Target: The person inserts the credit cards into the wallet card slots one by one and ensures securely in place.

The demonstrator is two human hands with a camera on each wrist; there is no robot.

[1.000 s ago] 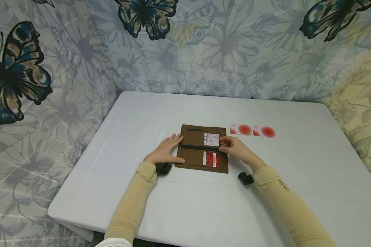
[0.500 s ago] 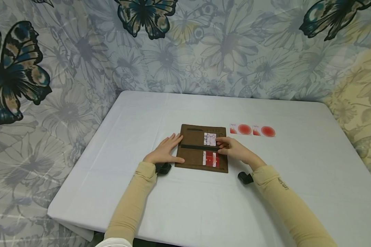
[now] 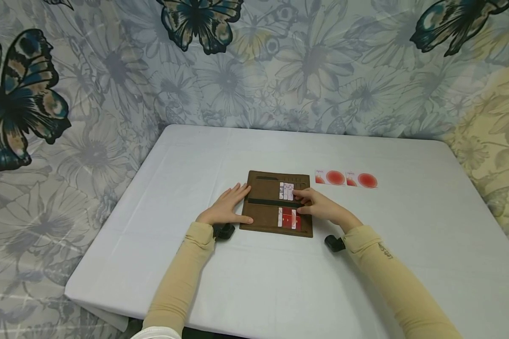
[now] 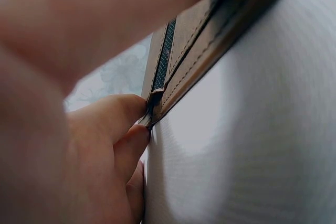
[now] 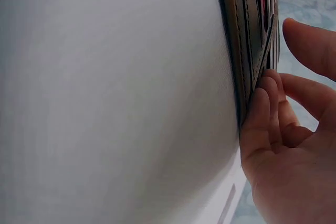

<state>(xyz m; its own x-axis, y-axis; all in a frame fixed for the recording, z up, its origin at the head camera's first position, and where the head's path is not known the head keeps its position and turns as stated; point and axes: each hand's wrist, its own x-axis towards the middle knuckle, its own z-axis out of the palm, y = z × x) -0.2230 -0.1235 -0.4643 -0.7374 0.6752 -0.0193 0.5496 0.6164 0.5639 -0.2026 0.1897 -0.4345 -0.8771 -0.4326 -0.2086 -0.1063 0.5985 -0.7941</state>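
Observation:
A brown leather wallet lies unfolded flat on the white table, a dark band across its middle. Its upper half holds a white and pink patterned card in slots; red and white cards sit in the lower half. My left hand rests on the wallet's left edge, fingers spread and thumb on the lower half. At the wallet's right side, fingertips of my right hand touch the patterned card's right end. The right wrist view shows that thumb apart from the fingers, which touch the wallet's edge.
Two white cards with red circles lie side by side behind the wallet, to its right. White cloth covers the table; behind it hangs a flower and butterfly backdrop.
My right hand has shifted a little left over the wallet's upper half, and less of the patterned card shows. The left hand has stayed in place.

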